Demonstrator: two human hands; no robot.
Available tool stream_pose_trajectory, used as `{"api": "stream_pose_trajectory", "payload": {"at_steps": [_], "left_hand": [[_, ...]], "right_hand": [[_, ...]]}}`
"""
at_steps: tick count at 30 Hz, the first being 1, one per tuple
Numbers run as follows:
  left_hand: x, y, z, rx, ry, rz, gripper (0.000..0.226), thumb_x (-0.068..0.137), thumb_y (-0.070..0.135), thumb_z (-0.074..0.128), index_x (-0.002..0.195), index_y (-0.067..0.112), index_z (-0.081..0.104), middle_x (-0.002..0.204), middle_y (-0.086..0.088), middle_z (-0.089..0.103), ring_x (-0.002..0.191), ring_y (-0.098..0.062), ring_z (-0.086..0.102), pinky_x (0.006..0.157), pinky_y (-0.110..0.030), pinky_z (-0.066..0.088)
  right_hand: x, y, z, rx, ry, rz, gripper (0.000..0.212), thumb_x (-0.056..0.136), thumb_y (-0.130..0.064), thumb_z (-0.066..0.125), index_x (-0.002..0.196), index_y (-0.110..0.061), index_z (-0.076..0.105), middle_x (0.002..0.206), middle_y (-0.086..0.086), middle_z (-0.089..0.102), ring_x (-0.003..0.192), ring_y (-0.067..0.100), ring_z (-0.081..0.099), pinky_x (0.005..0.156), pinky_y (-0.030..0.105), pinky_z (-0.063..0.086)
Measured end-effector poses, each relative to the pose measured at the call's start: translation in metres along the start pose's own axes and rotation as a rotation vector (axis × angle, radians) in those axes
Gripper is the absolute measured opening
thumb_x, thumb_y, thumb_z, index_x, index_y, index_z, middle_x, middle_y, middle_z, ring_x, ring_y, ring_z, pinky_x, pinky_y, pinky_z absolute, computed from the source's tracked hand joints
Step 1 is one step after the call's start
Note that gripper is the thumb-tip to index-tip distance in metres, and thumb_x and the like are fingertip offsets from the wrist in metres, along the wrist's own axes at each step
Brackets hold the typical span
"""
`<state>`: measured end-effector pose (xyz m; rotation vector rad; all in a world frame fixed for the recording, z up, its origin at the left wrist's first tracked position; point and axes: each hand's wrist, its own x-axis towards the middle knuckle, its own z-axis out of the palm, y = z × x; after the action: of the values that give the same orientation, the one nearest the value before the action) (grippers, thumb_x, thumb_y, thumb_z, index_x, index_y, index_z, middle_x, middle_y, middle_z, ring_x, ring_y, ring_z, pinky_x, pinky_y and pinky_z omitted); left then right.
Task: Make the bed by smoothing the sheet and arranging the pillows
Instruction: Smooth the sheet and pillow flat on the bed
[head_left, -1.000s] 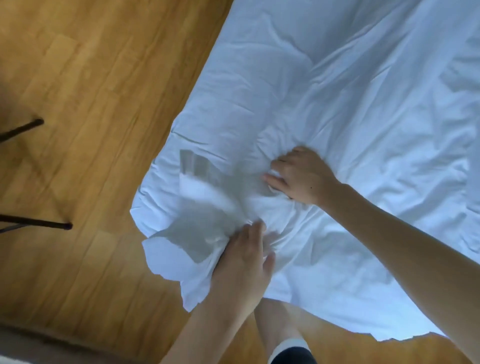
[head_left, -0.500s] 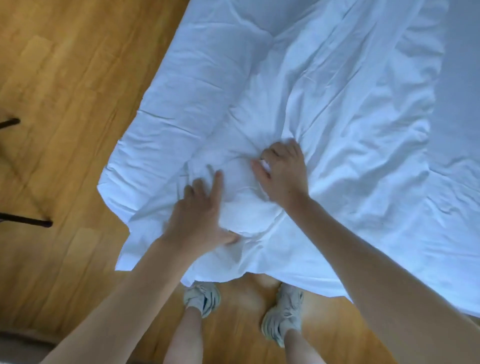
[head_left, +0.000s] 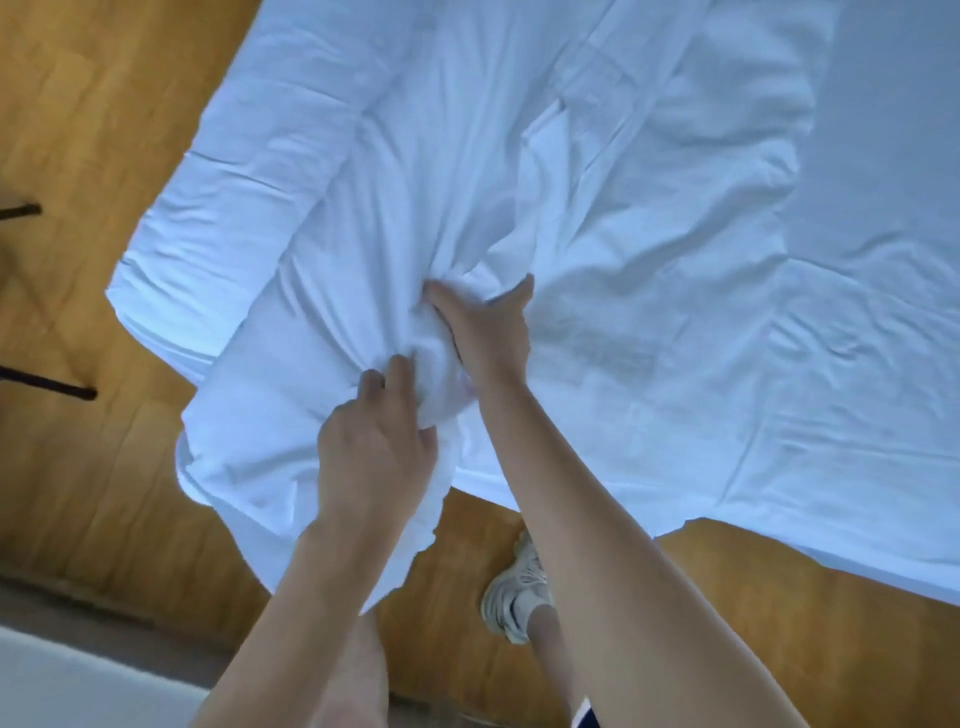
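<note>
A wrinkled white sheet (head_left: 649, 234) covers the bed and hangs over its near corner. At that corner the cloth is gathered into a rounded bunch (head_left: 436, 374). My left hand (head_left: 374, 447) grips the bunch from below, fingers curled into the fabric. My right hand (head_left: 485, 327) lies against the top of the same bunch with thumb and fingers spread, and folds radiate from under it. No pillow shows as a separate thing; a long padded shape (head_left: 270, 171) lies under the cloth along the left edge.
Wooden floor (head_left: 88, 467) surrounds the bed on the left and in front. Two dark furniture legs (head_left: 47, 382) jut in at the left edge. My right foot in a pale sneaker (head_left: 514, 587) stands close to the bed's front edge.
My left hand has slid right and now clutches the bunched corner. My right hand has opened from a curled hold and moved slightly further onto the bed. The view has tilted.
</note>
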<state>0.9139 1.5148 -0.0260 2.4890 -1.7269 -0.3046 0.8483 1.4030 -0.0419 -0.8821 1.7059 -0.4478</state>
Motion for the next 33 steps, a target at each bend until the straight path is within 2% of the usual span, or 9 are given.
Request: {"api": "stream_pose_trajectory", "payload": {"at_steps": [4,9,12,16,19,23,26,29,33], "left_hand": [[-0.033,0.070,-0.008,-0.217,-0.009,-0.015,0.033,0.062,0.013,0.069,0.085,0.011,0.045,0.061,-0.006,0.052,0.037,-0.030,0.049,0.041,-0.025,0.031],[-0.086,0.169,-0.017,-0.405,-0.052,0.146,0.027,0.069,0.038,0.051,0.088,0.020,0.052,0.064,0.007,0.048,0.039,-0.015,0.047,0.039,-0.020,0.032],[-0.109,0.214,0.003,-0.472,-0.188,0.186,0.039,0.062,0.036,0.070,0.093,0.022,0.051,0.071,0.007,0.044,0.048,-0.014,0.046,0.039,-0.023,0.036],[-0.117,0.207,0.065,-0.120,-0.420,0.246,0.072,0.044,0.029,0.084,0.107,0.013,0.055,0.083,-0.005,0.055,0.057,-0.019,0.055,0.037,-0.023,0.040],[-0.117,0.172,0.083,-0.014,-0.534,0.378,0.098,0.044,0.058,0.083,0.127,0.012,0.057,0.108,-0.015,0.065,0.061,-0.022,0.063,0.039,-0.023,0.043],[-0.075,0.128,0.058,-0.267,-0.274,0.483,0.037,0.087,0.048,0.044,0.112,0.024,0.059,0.082,0.007,0.067,0.067,-0.014,0.066,0.051,-0.023,0.048],[-0.017,0.099,0.035,-0.346,0.055,0.360,0.027,0.091,0.031,0.045,0.102,0.016,0.065,0.088,0.001,0.066,0.081,-0.022,0.063,0.057,-0.030,0.049],[0.041,0.076,0.037,-0.258,0.215,0.287,0.035,0.090,0.025,0.051,0.120,0.009,0.058,0.119,-0.015,0.059,0.109,-0.033,0.050,0.086,-0.040,0.044],[0.079,0.047,0.072,-0.094,0.113,0.379,0.054,0.096,0.038,0.041,0.140,0.009,0.043,0.143,-0.029,0.038,0.130,-0.045,0.036,0.108,-0.053,0.031]], "right_hand": [[-0.007,-0.004,-0.069,-0.067,0.064,-0.181,0.045,0.070,-0.018,0.070,0.112,-0.018,0.054,0.080,-0.008,0.065,0.078,0.012,0.063,0.065,0.019,0.045],[-0.040,0.016,-0.197,-0.195,0.256,-0.331,0.038,0.066,-0.013,0.069,0.102,-0.022,0.059,0.077,-0.002,0.066,0.072,0.014,0.063,0.068,0.028,0.049],[-0.046,0.045,-0.246,-0.159,0.322,-0.288,0.034,0.069,-0.013,0.069,0.099,-0.023,0.058,0.073,-0.004,0.066,0.063,0.013,0.060,0.064,0.030,0.048],[-0.010,0.110,-0.242,-0.205,0.268,-0.014,0.062,0.078,-0.040,0.069,0.133,-0.024,0.046,0.109,-0.008,0.064,0.106,0.026,0.060,0.089,0.037,0.045],[0.008,0.138,-0.221,-0.288,0.201,0.212,0.089,0.077,-0.057,0.058,0.150,-0.022,0.023,0.139,0.007,0.049,0.127,0.032,0.046,0.101,0.041,0.037],[0.008,0.114,-0.217,-0.397,0.557,-0.201,0.086,0.078,-0.017,0.061,0.152,-0.008,0.017,0.146,0.021,0.035,0.133,0.038,0.033,0.110,0.043,0.027],[0.012,0.088,-0.216,-0.524,0.732,-0.554,0.073,0.076,-0.024,0.054,0.145,-0.007,0.038,0.144,0.026,0.038,0.132,0.043,0.035,0.110,0.048,0.028],[0.031,0.067,-0.204,-0.794,0.571,-0.705,0.061,0.085,-0.040,0.048,0.140,-0.014,0.048,0.144,0.026,0.040,0.133,0.046,0.036,0.109,0.053,0.031],[0.037,0.104,-0.185,-1.082,0.312,-0.550,0.062,0.086,-0.034,0.044,0.146,-0.023,0.038,0.151,0.026,0.027,0.138,0.045,0.028,0.101,0.061,0.035]]}}
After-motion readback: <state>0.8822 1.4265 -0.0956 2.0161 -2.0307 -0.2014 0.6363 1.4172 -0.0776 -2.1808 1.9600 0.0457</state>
